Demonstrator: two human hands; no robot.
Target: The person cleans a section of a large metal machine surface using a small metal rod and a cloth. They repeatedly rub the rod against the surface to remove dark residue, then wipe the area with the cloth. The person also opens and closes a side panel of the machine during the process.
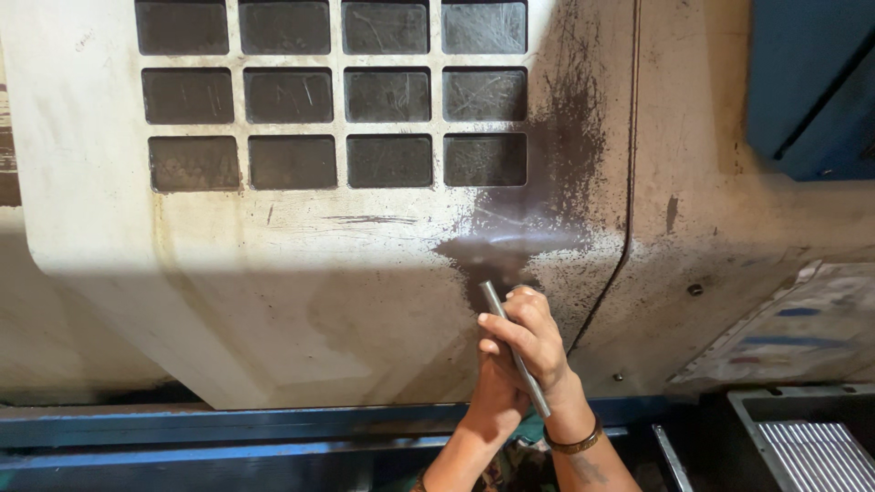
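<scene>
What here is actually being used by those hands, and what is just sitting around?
In use:
- thin metal rod, held by the right hand
- left hand, tucked behind the right
- dirty cream machine door, just ahead of the rod's tip

Just around:
- dark window grid
- blue rail
- ribbed grey tray

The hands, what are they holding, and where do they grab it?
The right hand grips a thin metal rod around its middle, both ends sticking out. The left hand sits mostly hidden behind it.
</scene>
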